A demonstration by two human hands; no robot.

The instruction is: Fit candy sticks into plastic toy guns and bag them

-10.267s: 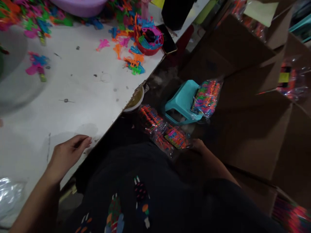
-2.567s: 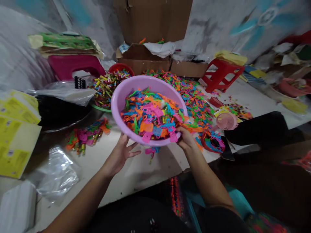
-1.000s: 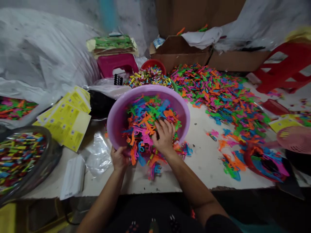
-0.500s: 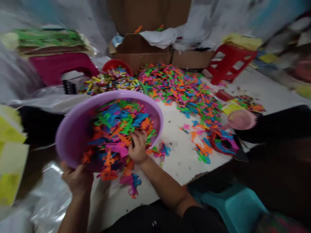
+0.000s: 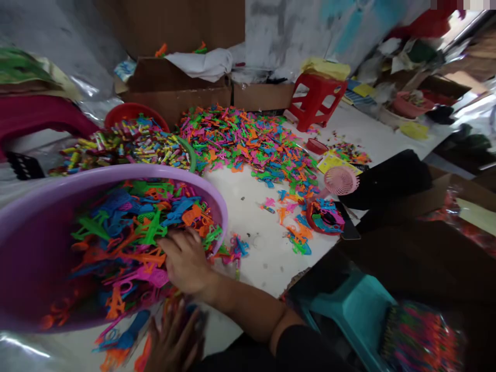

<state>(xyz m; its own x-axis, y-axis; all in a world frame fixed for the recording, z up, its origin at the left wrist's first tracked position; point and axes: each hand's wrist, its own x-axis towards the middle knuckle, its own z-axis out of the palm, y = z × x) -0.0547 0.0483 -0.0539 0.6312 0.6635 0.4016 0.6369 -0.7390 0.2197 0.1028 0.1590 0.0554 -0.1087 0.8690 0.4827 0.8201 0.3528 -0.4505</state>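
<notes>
A large purple basin (image 5: 163, 170), tilted toward me, holds a heap of small bright plastic toys (image 5: 151, 227), some shaped like guns. My right hand (image 5: 186, 263) is over its near rim with fingers curled down onto the toys. What lies under those fingers is hidden. Below the basin, my left hand (image 5: 174, 336) is low over the table, blurred, its fingers apart. Beside it a few spilled toys (image 5: 127, 336) lie at the basin's lower edge.
A long pile of similar toys (image 5: 248, 139) spreads behind the basin. Small wrapped pieces (image 5: 132, 144) fill a container at the back left. To the right are a small red basket (image 5: 325, 230), a pink hand fan (image 5: 341, 181), a red stool (image 5: 318, 98) and a teal stool (image 5: 356, 305).
My left hand has left the basin's left rim and come down to the table below it. The view has swung right. My right hand remains at the basin's near side.
</notes>
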